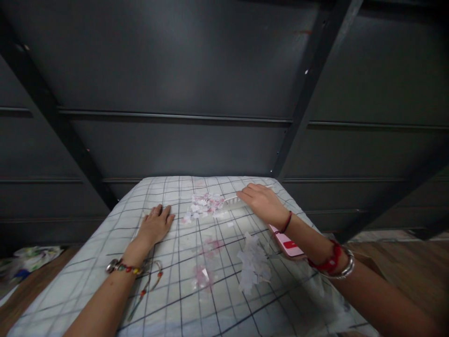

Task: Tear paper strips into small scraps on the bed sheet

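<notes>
My right hand (262,202) is closed around a white comb (231,201), with a toothed length showing to the left of the fingers. The comb's end reaches the edge of a pile of small torn paper scraps (206,204), white with pink stains. My left hand (156,224) lies palm down on the checked tablecloth (175,281), fingers stretched out and holding nothing. A second heap of white paper scraps (253,264) lies nearer to me, below the right hand.
A phone with a pink screen (289,244) lies partly under my right forearm. Pink stains (203,276) mark the cloth's middle. Dark metal panels (182,147) stand behind the table. Plastic bags (37,257) lie low at the left.
</notes>
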Motion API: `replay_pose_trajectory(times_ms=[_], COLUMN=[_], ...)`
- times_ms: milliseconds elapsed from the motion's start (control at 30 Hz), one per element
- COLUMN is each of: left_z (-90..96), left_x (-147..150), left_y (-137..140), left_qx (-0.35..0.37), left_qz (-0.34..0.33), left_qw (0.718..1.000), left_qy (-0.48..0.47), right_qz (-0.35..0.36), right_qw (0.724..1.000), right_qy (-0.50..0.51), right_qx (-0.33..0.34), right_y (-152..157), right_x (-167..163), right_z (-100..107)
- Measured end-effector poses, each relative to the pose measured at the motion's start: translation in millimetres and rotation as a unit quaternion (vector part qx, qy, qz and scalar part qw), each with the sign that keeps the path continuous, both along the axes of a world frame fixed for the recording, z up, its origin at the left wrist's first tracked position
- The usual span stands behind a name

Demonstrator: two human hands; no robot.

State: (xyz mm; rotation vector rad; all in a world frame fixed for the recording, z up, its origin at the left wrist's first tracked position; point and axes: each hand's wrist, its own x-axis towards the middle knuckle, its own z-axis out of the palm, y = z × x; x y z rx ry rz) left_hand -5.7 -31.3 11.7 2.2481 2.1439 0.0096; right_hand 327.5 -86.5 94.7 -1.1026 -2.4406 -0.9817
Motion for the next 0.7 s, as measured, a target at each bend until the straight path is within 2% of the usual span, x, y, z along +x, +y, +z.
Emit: replay_pose_trajectory(times_ms=[200, 333, 467, 700], left_z=[-2.5, -0.6, -0.2, -3.2], left_x=[-1, 0, -1, -2], left_y=[0, 0, 0, 1], left_qx=[0.007, 0.001, -0.004, 0.013], left_qz=[-0.008, -0.004, -0.006, -0.007], left_qw=[1.0, 1.0, 1.0, 1.0], left_qy=[-0.003, -0.002, -0.002, -0.009], right_qz=[-0.006, 0.009, 0.027, -0.011], right_qw=[1.0, 1.0, 1.0, 1.0], right_qy=[0.013, -0.005, -0.005, 0.002], right_qx=[-0.004, -0.02, -0.005, -0.024], right_y=[-1, -10, -16, -18], right_x=[6, 12, 16, 11], right_z=[1, 3, 5, 5])
